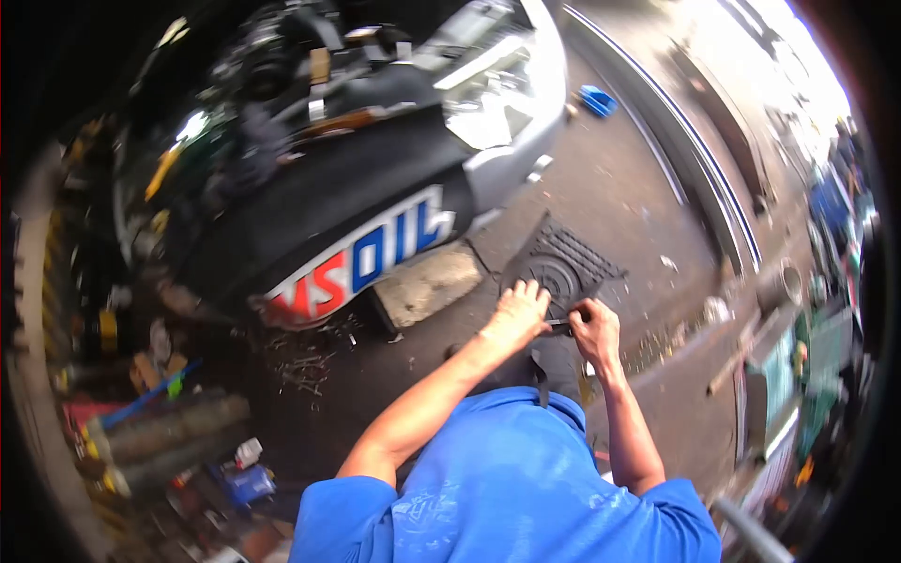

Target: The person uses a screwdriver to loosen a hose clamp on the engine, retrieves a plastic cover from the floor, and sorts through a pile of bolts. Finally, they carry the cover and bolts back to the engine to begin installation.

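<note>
A black plastic cover (574, 253) with a round ringed centre and rows of ribs is in front of my body, tilted away from me. My left hand (521, 310) lies on its near left part, fingers stretched over the round centre. At the near right edge of the cover, my right hand (598, 333) is closed in a pinch. A thin pale strip or tool (558, 325) shows between the two hands; its kind is too small to tell. What sits inside the right fingers is hidden.
A vehicle front with a lettered black panel (361, 249) stands ahead left, blurred. Below it is a worn block (432, 284), near scattered small metal pieces (308, 369). A blue plastic object (597, 100) and long metal rails (671, 122) lie right. Cylinders (178, 427) lie left.
</note>
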The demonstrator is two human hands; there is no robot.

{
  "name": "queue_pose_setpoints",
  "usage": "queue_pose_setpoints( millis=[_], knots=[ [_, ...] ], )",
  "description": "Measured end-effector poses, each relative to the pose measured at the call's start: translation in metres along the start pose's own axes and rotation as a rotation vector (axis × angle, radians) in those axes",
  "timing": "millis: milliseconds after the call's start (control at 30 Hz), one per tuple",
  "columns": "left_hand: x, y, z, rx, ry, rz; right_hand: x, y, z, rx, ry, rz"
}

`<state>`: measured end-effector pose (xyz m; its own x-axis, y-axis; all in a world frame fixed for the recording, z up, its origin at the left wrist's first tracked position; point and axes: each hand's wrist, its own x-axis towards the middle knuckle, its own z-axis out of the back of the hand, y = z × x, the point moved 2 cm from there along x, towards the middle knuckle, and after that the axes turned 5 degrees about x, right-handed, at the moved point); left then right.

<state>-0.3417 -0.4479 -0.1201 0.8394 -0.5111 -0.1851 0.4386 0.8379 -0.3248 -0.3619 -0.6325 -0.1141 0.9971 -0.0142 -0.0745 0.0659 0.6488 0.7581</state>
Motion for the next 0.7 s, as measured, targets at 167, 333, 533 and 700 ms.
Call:
queue_pose_setpoints(
  millis=[167,333,533,700],
  knots=[
    [-0.103,0.052,0.015,-0.143,-0.027,0.143,-0.023,0.067,-0.058,0.017,0.141,0.091],
    [-0.163,0.094,0.052,-0.161,-0.052,0.061,-0.02,0.139,-0.075,0.008,0.282,0.171],
    [-0.178,0.135,0.136,-0.109,-0.179,-0.1,0.026,0.227,-0.063,0.025,0.342,0.319],
    [-0.16,0.183,0.231,-0.16,-0.246,-0.057,0.106,0.311,-0.051,0.077,0.459,0.425]
  ],
)
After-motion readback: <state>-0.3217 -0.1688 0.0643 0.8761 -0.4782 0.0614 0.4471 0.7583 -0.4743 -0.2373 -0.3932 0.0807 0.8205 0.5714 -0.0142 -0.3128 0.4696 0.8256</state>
